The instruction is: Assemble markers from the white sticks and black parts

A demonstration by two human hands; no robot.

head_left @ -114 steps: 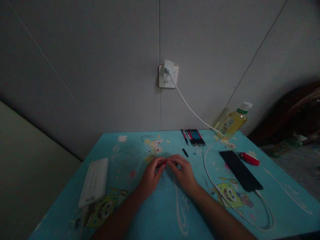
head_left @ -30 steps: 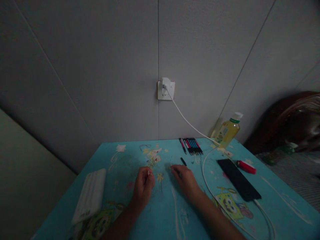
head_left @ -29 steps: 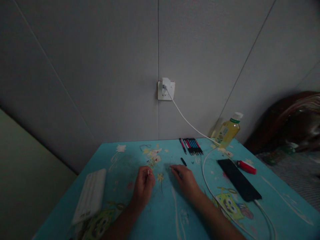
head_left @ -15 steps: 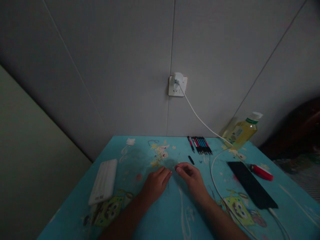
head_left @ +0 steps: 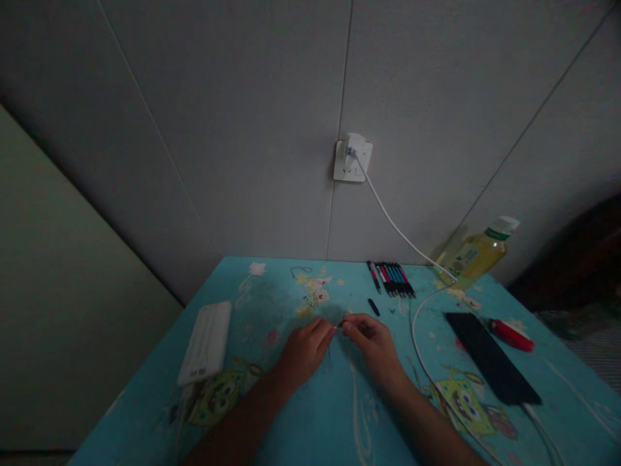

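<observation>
Over the middle of the table, my left hand [head_left: 306,349] is closed in a pinch, with a tiny pale tip showing at its fingertips. Facing it, my right hand [head_left: 371,343] pinches a small dark piece [head_left: 341,323] between thumb and forefinger. The fingertips of both hands nearly meet, and the two small parts appear to touch. What kind of parts they are is too small and dim to tell. Just beyond my right hand lies a short black piece [head_left: 373,307]. Farther back, several pens [head_left: 395,279] rest side by side, with one red and black pen [head_left: 374,277] slightly apart.
A white power bank [head_left: 206,343] lies at the left. To the right are a black phone-like slab [head_left: 492,358] with a cable, a red-handled object [head_left: 512,335] and a bottle of yellow liquid [head_left: 478,259]. A white cord [head_left: 392,223] runs from the wall socket [head_left: 341,169] across the patterned tablecloth [head_left: 317,421].
My right hand has moved slightly left towards my left hand, and the gap between the fingertips has narrowed. The view has shifted a little.
</observation>
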